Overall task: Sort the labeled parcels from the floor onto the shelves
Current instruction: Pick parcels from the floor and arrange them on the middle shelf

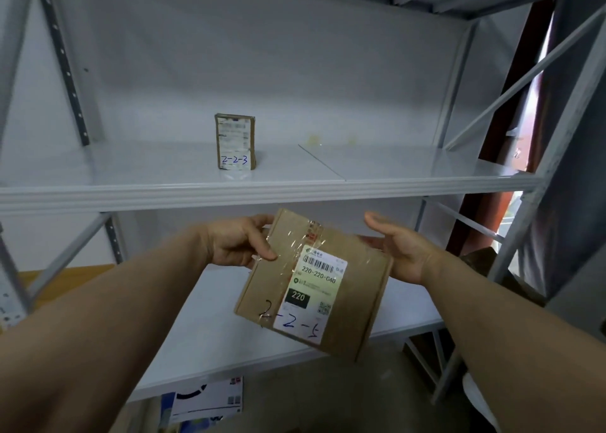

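A flat brown cardboard parcel (354,288) with a white label and handwritten "2-2-" marking is held in front of me, below the upper shelf's edge. My left hand (241,244) grips its upper left corner, thumb on top. My right hand (398,252) supports its right edge from behind, fingers spread. A small parcel marked "2-2-3" (235,142) stands upright on the upper shelf (164,193).
Grey metal shelving surrounds me, with a lower shelf (210,331) behind the held parcel and diagonal braces (521,85) at the right. A blue and white parcel (205,403) lies below the lower shelf. A yellow surface (72,278) shows at the left.
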### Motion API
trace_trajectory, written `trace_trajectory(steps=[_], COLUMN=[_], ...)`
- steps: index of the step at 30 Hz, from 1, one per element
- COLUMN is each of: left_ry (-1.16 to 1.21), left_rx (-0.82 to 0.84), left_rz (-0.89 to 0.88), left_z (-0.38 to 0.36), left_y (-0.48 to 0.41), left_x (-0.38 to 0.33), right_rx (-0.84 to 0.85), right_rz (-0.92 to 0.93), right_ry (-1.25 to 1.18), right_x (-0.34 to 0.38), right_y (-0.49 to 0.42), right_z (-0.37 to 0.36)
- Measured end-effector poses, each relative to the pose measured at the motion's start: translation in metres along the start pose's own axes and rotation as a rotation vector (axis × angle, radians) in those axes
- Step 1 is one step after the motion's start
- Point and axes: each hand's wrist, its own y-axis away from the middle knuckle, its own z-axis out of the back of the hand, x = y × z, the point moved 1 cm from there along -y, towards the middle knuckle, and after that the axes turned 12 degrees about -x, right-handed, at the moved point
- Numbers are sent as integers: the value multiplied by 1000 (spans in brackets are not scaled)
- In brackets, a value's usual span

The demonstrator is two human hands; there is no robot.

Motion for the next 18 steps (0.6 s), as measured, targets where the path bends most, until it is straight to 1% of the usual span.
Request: trace_trajectory(steps=[2, 7, 13, 15, 18], left_ry=[5, 22, -61, -158, -340], left_rx=[24, 44, 67, 44, -50], left_rz=[2, 25, 62, 78, 82], left_z=[0, -2, -8, -9, -11], left_y=[5, 13, 15, 15, 12], left_x=[-1, -6, -2, 4, 12], right_rx=[11, 255, 348, 345, 325], right_rz=[61, 50, -1, -16, -55], right_ry=[122, 524, 830, 885, 872], right_x=[4, 9, 2, -2, -9], right_y=[0, 7, 3, 0, -4], right_z=[-7, -22, -40, -42, -45])
